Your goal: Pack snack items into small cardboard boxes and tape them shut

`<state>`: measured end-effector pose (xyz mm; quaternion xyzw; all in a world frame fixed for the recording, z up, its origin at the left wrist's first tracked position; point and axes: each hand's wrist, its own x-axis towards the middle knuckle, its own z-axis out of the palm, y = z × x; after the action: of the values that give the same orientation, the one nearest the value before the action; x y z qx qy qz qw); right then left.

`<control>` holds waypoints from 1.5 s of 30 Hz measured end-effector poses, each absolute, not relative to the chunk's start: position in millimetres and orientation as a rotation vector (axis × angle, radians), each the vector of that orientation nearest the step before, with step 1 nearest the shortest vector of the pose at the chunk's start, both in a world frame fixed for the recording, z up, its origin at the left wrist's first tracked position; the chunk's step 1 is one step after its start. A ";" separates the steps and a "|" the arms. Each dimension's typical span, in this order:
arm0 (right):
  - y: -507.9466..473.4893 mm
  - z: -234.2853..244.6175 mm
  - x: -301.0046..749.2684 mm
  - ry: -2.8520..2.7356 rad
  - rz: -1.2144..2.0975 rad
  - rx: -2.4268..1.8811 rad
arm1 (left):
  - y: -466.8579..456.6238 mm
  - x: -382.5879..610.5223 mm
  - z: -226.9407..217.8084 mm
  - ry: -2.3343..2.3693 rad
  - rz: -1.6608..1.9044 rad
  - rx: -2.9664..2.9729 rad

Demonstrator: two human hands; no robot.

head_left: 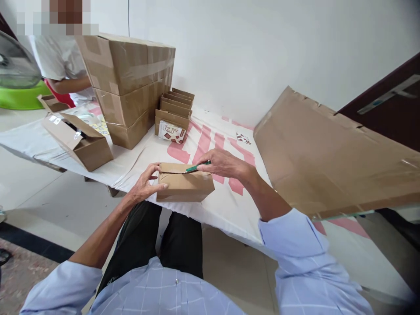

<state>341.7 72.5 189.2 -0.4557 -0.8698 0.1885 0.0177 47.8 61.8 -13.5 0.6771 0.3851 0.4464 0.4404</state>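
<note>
A small brown cardboard box point(185, 188) lies at the table's front edge before me. My left hand point(147, 183) grips its left end, thumb on the near side and fingers over the top. In my right hand point(221, 164) is a green utility knife point(197, 167), its tip at the seam between the box's top flaps. The seam shows a dark gap at the left part of the top. How deep the blade sits I cannot tell.
Taped cartons point(127, 87) stand stacked at the back left, beside upright folded boxes point(173, 107) and a printed card point(172, 131). An opened box point(82, 142) lies left. A large cardboard sheet point(328, 162) leans right. Another person point(64, 65) sits behind the cartons.
</note>
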 end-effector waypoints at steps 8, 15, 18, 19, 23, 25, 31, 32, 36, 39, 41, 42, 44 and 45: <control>74.3 209.7 353.9 -2.826 0.439 -1.644 | 60.6 49.0 -12.3 0.936 1.132 1.676; 71.2 208.7 384.7 -2.766 0.391 -1.666 | 64.5 48.8 -13.1 0.969 1.119 1.650; 59.7 207.7 436.0 -2.546 0.433 -1.739 | 64.0 49.4 -14.3 0.952 1.113 1.664; 54.2 203.6 453.6 -2.430 0.446 -1.795 | 63.7 49.7 -14.6 0.950 1.119 1.655; 26.2 156.9 497.4 -1.961 0.456 -1.776 | 62.7 50.1 -14.5 0.968 1.132 1.643; 12.1 125.0 499.3 -1.783 0.464 -1.735 | 62.2 49.7 -13.7 0.969 1.112 1.670; -6.1 103.3 466.5 -1.792 0.571 -1.578 | 61.2 49.3 -10.6 0.943 1.087 1.667; -3.5 111.1 459.3 -1.858 0.577 -1.538 | 61.0 49.6 -10.2 0.945 1.091 1.656; 18.0 142.2 433.3 -2.101 0.582 -1.458 | 58.9 50.7 -8.8 0.952 1.103 1.659; 34.3 152.9 421.0 -2.201 0.635 -1.485 | 56.9 50.9 -7.8 0.959 1.108 1.687; 41.4 156.6 416.9 -2.244 0.672 -1.517 | 56.6 50.8 -7.5 0.963 1.112 1.703; 43.9 158.4 415.6 -2.264 0.682 -1.535 | 56.8 50.8 -7.7 0.964 1.114 1.707; 47.7 162.2 413.3 -2.306 0.679 -1.562 | 57.9 50.8 -8.7 0.959 1.117 1.702; 49.6 163.9 411.8 -2.334 0.672 -1.566 | 58.6 50.8 -9.5 0.956 1.115 1.695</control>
<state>411.8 49.6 163.9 -0.5375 -0.8013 0.2306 0.1257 50.8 58.6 -9.5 0.6808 0.3840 0.4477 0.4343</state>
